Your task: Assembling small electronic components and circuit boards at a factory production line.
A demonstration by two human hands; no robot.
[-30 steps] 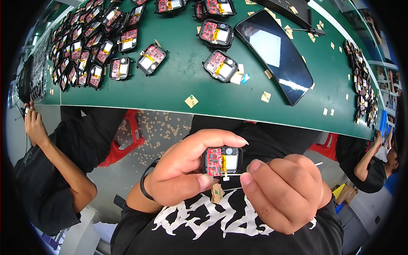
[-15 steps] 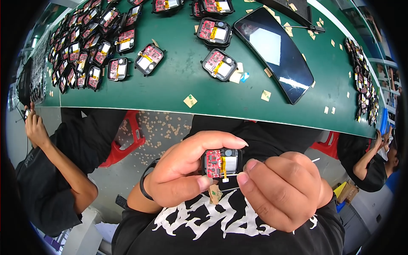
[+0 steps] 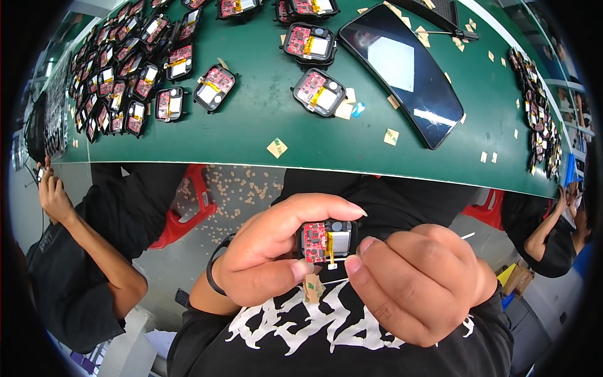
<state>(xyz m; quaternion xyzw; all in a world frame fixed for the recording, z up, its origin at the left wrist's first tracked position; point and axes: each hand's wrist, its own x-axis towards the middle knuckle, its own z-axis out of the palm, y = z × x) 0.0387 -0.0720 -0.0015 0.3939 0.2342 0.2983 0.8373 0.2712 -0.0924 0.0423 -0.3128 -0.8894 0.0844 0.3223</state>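
Observation:
My left hand [image 3: 270,254] grips a small black module [image 3: 328,240] with a red circuit board and a silver cell inside, held close to my chest. My right hand [image 3: 418,286] pinches its right edge and holds a thin white stick whose tip [image 3: 468,235] pokes out to the right. A small tan paper tab [image 3: 313,288] hangs below the module between my thumbs.
A green table [image 3: 264,119] carries several similar modules [image 3: 318,92], many more at far left [image 3: 125,69], a dark curved glass panel [image 3: 402,72], and scattered tan paper squares [image 3: 277,147]. Other seated people are at left [image 3: 75,251] and right [image 3: 546,232]. A red stool [image 3: 188,207] stands below.
Both hands have lifted the module slightly and the right fingers have shifted closer along its lower right edge; the hanging tab stays below.

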